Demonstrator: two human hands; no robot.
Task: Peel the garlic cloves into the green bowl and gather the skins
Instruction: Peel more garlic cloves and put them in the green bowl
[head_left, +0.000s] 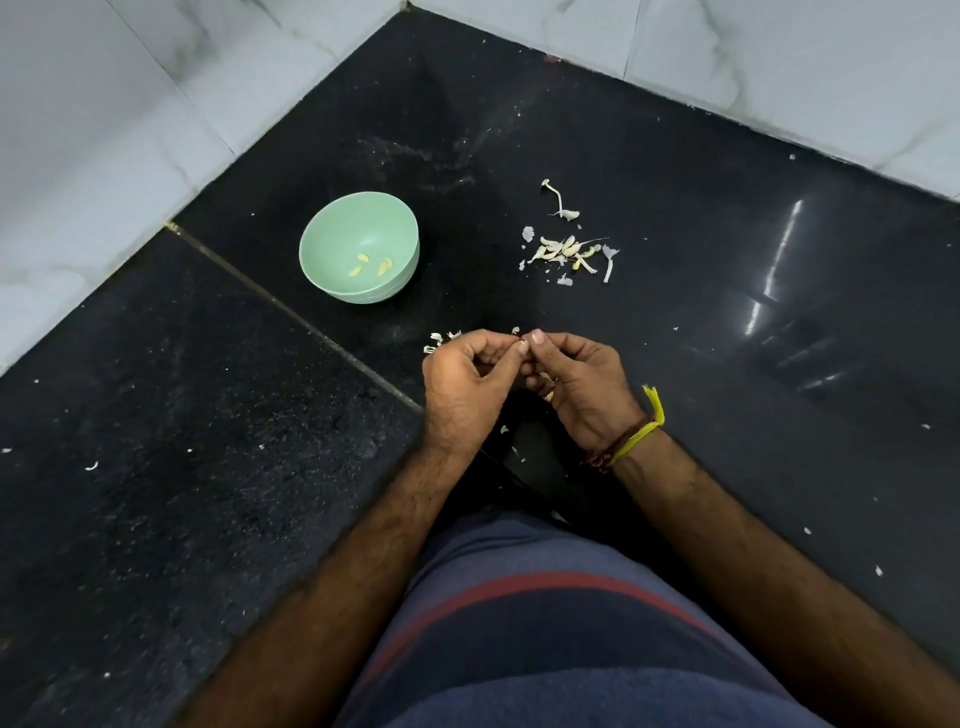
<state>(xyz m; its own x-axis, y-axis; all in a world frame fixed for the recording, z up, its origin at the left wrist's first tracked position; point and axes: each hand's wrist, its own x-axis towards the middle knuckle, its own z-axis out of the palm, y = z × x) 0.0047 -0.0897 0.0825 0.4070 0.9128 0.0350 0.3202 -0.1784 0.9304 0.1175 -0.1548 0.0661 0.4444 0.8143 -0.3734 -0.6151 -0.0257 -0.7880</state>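
While both hands meet above the black counter (675, 218), the left hand (467, 379) and the right hand (582, 384) have their fingers curled together, seemingly pinching one small clove, mostly hidden. The green bowl (358, 228) holds only three peeled cloves (371, 266). An unpeeled pile (569, 252) and scattered skins (441, 340) remain, so the task looks early.

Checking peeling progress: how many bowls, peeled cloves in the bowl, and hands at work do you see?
green bowl: 1
peeled cloves in the bowl: 3
hands, left hand and right hand: 2
Total: 6
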